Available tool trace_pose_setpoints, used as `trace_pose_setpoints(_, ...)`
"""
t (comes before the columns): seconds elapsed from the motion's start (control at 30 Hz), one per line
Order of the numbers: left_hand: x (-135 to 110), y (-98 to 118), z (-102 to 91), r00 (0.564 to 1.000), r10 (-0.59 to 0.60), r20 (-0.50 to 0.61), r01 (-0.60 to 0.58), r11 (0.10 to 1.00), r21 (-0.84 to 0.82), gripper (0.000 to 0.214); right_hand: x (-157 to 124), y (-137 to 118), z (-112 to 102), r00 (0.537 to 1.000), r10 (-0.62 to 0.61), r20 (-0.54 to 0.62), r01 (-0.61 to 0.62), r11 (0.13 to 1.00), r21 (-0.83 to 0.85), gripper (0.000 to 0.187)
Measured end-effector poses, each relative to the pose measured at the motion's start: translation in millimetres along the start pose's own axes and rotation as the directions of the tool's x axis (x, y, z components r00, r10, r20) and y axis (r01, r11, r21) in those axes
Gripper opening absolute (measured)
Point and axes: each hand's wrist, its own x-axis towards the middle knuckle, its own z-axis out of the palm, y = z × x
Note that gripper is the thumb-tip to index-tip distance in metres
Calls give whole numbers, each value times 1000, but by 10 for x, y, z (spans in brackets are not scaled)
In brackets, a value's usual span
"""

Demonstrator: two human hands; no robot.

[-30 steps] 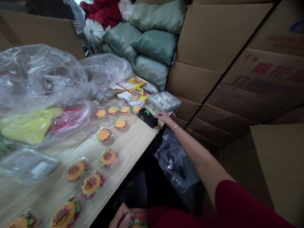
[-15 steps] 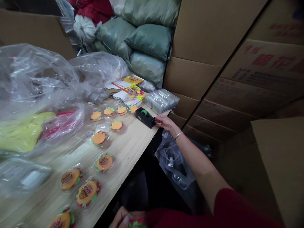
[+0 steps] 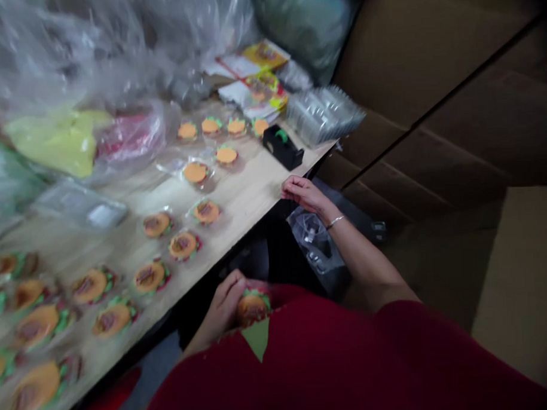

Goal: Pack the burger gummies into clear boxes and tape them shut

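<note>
My left hand [image 3: 225,305] is low in my lap, fingers wrapped round a burger-shaped toy in a clear shell [image 3: 252,307]. My right hand [image 3: 303,192] hovers at the table's edge with its fingers pinched together; what they pinch is too small to make out. A black tape dispenser with a green roll [image 3: 283,146] stands on the wooden table [image 3: 250,197] just beyond that hand. Several more packed burger toys [image 3: 183,245] lie in rows across the table.
A stack of clear plastic shells [image 3: 324,112] sits at the table's far corner beside printed cards [image 3: 258,89]. Big plastic bags [image 3: 93,62] with yellow and red contents fill the back left. Cardboard boxes [image 3: 430,74] wall the right side. A plastic bag [image 3: 317,251] hangs below the table.
My right hand has drawn back from the tape dispenser toward me, fingers pinched. The view has tipped downward, so my left hand and its burger toy show more fully.
</note>
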Motion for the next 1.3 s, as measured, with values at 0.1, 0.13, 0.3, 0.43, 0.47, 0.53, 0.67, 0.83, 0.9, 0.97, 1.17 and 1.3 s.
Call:
trace_pose_setpoints(0.1, 24, -87, 8, 998, -49, 27, 51, 997, -50, 35, -486, 32, 412, 772, -27, 635, 96, 993, -75, 33)
trace_pose_setpoints(0.13, 26, -113, 2, 999, -39, 28, 40, 998, -42, 35, -613, 32, 536, 638, -24, 769, 146, 985, -90, 33)
trace_pose_setpoints(0.3, -6, -166, -25, 997, 77, -19, -76, 995, 61, 35, -874, 23, 885, 351, -20, 936, 358, 927, -114, 22)
trace_pose_setpoints(0.43, -50, -181, -25, 997, 79, -7, -79, 996, 48, 33, -912, -44, 951, 375, -4, 927, 538, 815, -214, 24)
trace_pose_setpoints(0.47, -59, -191, -25, 997, 75, -10, -75, 996, 42, 34, -931, -68, 961, 407, 15, 913, 589, 760, -275, 26)
trace_pose_setpoints(0.53, -74, -215, -27, 997, 71, -28, -70, 997, 31, 34, -974, -111, 969, 480, 48, 876, 658, 640, -396, 30)
trace_pose_setpoints(0.67, -85, -243, -39, 995, 95, -34, -94, 995, 35, 33, -1046, -171, 910, 642, 6, 767, 623, 579, -526, 28)
trace_pose_setpoints(0.83, -85, -203, -37, 996, 88, -26, -87, 996, 27, 32, -1192, -227, 880, 771, -120, 626, 514, 699, -498, 15)
trace_pose_setpoints(0.9, -99, -171, -29, 995, 87, -38, -86, 996, 27, 32, -1267, -214, 932, 771, -77, 633, 469, 742, -480, 12)
trace_pose_setpoints(0.97, -128, -136, -21, 995, 85, -44, -83, 996, 37, 31, -1323, -173, 992, 758, -1, 652, 398, 793, -461, 11)
trace_pose_setpoints(1.17, -199, -142, 13, 993, 115, -28, -113, 992, 61, 36, -1338, -9, 1038, 634, 226, 739, 130, 912, -390, 30)
trace_pose_setpoints(1.3, -155, -230, 6, 990, 142, -22, -141, 989, 35, 38, -1369, 44, 1020, 646, 255, 719, 208, 848, -487, 41)
